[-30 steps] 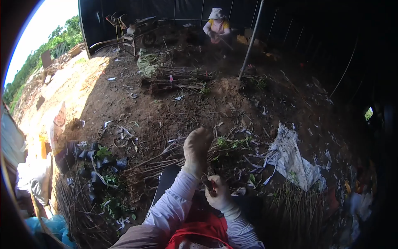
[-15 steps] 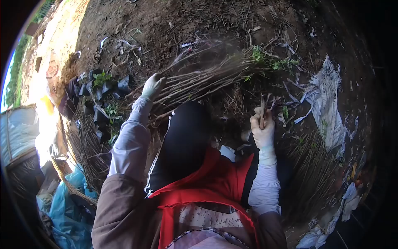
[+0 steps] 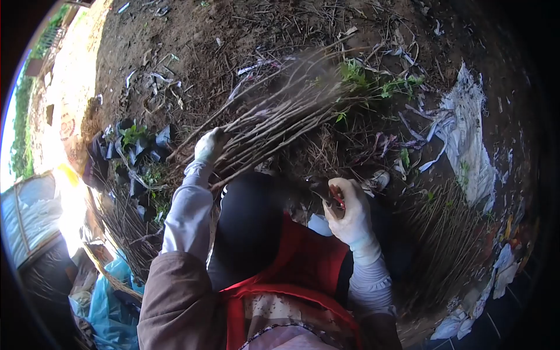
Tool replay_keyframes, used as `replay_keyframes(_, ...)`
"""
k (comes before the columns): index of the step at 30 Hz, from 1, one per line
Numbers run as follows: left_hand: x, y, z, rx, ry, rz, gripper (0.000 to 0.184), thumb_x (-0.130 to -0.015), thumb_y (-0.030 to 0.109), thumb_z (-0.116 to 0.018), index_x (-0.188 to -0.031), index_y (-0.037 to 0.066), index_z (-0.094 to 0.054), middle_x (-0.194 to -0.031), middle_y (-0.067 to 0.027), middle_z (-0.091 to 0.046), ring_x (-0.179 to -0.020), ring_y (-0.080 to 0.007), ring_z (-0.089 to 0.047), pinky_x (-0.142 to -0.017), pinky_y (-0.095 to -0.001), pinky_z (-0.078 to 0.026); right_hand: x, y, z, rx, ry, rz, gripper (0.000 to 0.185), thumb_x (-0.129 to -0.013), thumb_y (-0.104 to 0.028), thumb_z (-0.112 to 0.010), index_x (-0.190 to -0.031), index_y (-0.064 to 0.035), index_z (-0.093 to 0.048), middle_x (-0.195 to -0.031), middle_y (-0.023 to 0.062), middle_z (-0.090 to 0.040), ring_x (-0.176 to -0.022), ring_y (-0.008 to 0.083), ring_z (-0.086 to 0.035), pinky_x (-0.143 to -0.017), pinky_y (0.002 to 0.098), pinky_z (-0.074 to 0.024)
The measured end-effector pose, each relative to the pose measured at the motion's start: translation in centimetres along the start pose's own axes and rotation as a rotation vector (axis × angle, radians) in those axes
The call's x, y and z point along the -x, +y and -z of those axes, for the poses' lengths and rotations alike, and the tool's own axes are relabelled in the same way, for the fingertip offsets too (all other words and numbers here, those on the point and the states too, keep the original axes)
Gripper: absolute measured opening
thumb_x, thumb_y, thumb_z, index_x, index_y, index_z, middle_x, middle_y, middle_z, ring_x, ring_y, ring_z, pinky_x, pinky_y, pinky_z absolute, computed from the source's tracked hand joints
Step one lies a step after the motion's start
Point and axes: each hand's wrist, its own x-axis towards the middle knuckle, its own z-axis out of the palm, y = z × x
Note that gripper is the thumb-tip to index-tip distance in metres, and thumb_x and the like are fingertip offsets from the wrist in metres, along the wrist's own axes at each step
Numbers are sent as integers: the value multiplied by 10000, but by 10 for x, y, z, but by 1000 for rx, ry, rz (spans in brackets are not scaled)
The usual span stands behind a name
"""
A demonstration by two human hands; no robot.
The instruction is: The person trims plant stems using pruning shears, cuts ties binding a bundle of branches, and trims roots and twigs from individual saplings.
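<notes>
My left hand (image 3: 210,146), in a pale glove, is closed round part of a loose bundle of thin woody stems (image 3: 274,125) that slants up to the right. Green leaves (image 3: 364,79) show at the far end of the bundle, where some stems are blurred. In my right hand (image 3: 350,214), also gloved, is a pair of pruning shears (image 3: 337,198) with a red handle. Their dark blades point left, below the bundle and close to my knee (image 3: 251,216); whether the blades are apart I cannot make out.
More cut stems (image 3: 437,239) lie to the right, and another heap (image 3: 125,219) is at left beside small black plant bags (image 3: 135,146). A torn white sheet (image 3: 469,137) lies at right. Blue plastic (image 3: 111,309) sits at lower left. Twigs and scraps litter the soil (image 3: 192,35).
My right hand has come down and left, and the shears are turned toward my knee. My left hand has shifted slightly down and left with the stems, which tilt more steeply.
</notes>
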Motion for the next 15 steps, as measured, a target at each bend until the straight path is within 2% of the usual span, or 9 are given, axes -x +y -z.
replay_keyframes(2,-8,-9,29,140,77,61,296,-869,339,-519,-959,62,-568,-825,-225,-613,-811,-404,-594,-670,-481,-450,3,-2,-3,-11,21,15,285,-717,-28,-649,-977,-39,-533,-800,114,-526,-727,279,-548,-649,362,-448)
replay_keyframes(3,-11,-14,46,183,202,59,289,-877,316,-507,-979,51,-560,-822,-244,-600,-810,-425,-584,-655,-476,-447,5,1,-5,5,26,22,284,-721,-35,-648,-980,-40,-534,-801,114,-528,-729,281,-550,-648,359,-449)
replay_keyframes(4,-18,-32,57,314,267,116,308,-901,339,-491,-937,40,-555,-732,-186,-616,-693,-357,-613,-602,-412,-457,6,1,-6,2,30,-26,304,-693,-99,-684,-959,-73,-538,-832,120,-564,-780,331,-549,-677,425,-442)
replay_keyframes(6,-24,-63,95,809,298,129,293,-915,342,-508,-902,52,-545,-643,-76,-582,-593,-199,-589,-542,-313,-443,14,9,-12,16,17,-102,288,-709,-101,-679,-957,-74,-536,-829,126,-570,-793,332,-552,-685,420,-447)
replay_keyframes(8,-9,-73,140,1180,496,44,245,-911,324,-549,-897,80,-524,-652,9,-531,-579,-80,-525,-514,-238,-423,21,13,-15,29,38,-96,280,-725,-99,-672,-964,-67,-529,-814,131,-560,-768,325,-553,-676,408,-453)
replay_keyframes(10,15,-73,182,1320,799,117,215,-896,294,-586,-907,91,-514,-695,-2,-545,-561,-89,-517,-495,-235,-428,30,24,-19,104,65,-75,293,-727,-95,-673,-979,-62,-526,-831,134,-558,-758,310,-558,-667,402,-458)
replay_keyframes(11,28,-79,202,1238,878,150,307,-910,359,-540,-916,53,-522,-649,-11,-518,-509,-105,-463,-486,-242,-407,34,26,-19,94,66,-110,304,-732,-97,-672,-995,-57,-524,-853,135,-558,-766,300,-564,-670,398,-462)
replay_keyframes(13,57,-69,255,1344,901,169,297,-932,341,-476,-915,46,-505,-565,17,-405,-459,-99,-384,-456,-249,-363,42,33,-21,117,63,-141,304,-739,-99,-663,-1007,-59,-525,-857,132,-558,-775,297,-568,-682,402,-462)
replay_keyframes(15,72,-62,318,1402,989,47,332,-936,315,-382,-902,3,-492,-498,40,-301,-398,-85,-291,-388,-244,-264,49,38,-22,163,89,-118,278,-744,-115,-656,-985,-66,-527,-852,141,-562,-763,310,-570,-671,414,-456)
